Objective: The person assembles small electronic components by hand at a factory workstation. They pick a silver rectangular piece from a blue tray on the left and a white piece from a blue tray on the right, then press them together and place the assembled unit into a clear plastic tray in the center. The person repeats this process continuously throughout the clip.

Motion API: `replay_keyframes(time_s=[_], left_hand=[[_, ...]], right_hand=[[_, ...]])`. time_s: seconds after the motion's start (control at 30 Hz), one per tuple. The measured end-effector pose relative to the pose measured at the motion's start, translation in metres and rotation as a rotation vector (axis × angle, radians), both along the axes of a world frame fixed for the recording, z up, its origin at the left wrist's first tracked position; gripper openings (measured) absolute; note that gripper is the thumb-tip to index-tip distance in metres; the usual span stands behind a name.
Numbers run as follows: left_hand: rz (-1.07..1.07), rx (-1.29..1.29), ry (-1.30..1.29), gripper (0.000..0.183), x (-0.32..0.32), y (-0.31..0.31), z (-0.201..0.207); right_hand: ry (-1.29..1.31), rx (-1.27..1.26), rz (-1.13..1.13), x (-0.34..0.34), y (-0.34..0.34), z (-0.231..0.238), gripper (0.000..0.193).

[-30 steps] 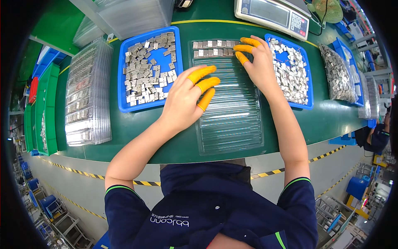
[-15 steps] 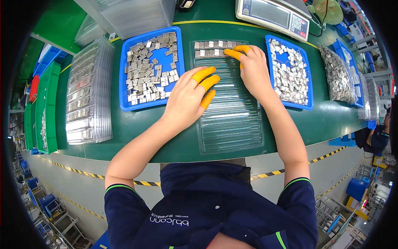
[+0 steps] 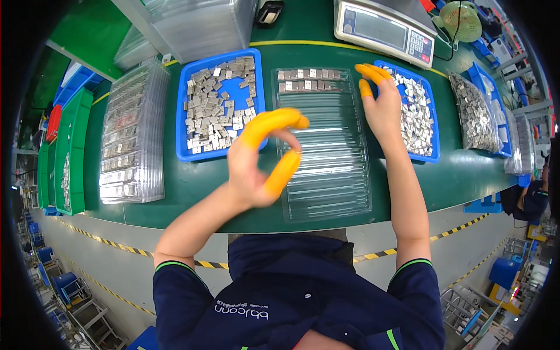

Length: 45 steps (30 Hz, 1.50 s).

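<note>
My left hand, with yellow finger cots, is raised over the left side of a clear ribbed plastic tray. Its thumb and fingers curve apart with nothing visible between them; motion blurs it slightly. Two rows of small silver metal pieces fill the far end of that tray. My right hand, also in yellow finger cots, hovers at the left edge of the right blue tray, fingers stretched out and thumb apart. Small white-and-silver parts lie heaped there, some covered by that hand.
Left of the clear tray, a blue tray holds loose silver pieces. Beyond it stand stacked filled clear trays and a green bin. A scale sits at the back; a bag of metal parts lies far right.
My right hand has left the filled rows and moved right to the blue tray. My left hand has drawn back nearer and left, lifting off the clear tray with fingers more curved.
</note>
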<state>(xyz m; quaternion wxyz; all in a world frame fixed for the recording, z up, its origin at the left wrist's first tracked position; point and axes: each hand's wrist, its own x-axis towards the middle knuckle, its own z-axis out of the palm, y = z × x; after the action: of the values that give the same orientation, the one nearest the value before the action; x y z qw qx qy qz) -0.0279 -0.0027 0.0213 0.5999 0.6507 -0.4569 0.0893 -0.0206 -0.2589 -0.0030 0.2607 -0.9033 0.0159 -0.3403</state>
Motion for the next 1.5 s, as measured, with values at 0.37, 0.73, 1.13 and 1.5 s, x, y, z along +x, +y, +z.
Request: replay_keyframes(time_s=[0.37, 0.73, 1.13, 1.5], left_hand=[[-0.809, -0.898, 0.538, 0.016, -0.081, 0.016, 0.096], [-1.174, -1.047, 0.647, 0.008, -0.103, -0.014, 0.107], [-1.068, -1.057, 0.541, 0.018, -0.118, 0.026, 0.092], [0.586, 0.319, 0.059, 0.019, 0.052, 0.041, 0.052]], right_hand=[[0.265, 0.194, -0.154, -0.019, -0.106, 0.002, 0.027], [0.441, 0.053, -0.216, -0.006, -0.079, -0.015, 0.028], [0.251, 0.297, -0.119, 0.0, -0.08, -0.011, 0.023], [-0.047, 0.827, -0.067, -0.002, -0.073, 0.003, 0.029]])
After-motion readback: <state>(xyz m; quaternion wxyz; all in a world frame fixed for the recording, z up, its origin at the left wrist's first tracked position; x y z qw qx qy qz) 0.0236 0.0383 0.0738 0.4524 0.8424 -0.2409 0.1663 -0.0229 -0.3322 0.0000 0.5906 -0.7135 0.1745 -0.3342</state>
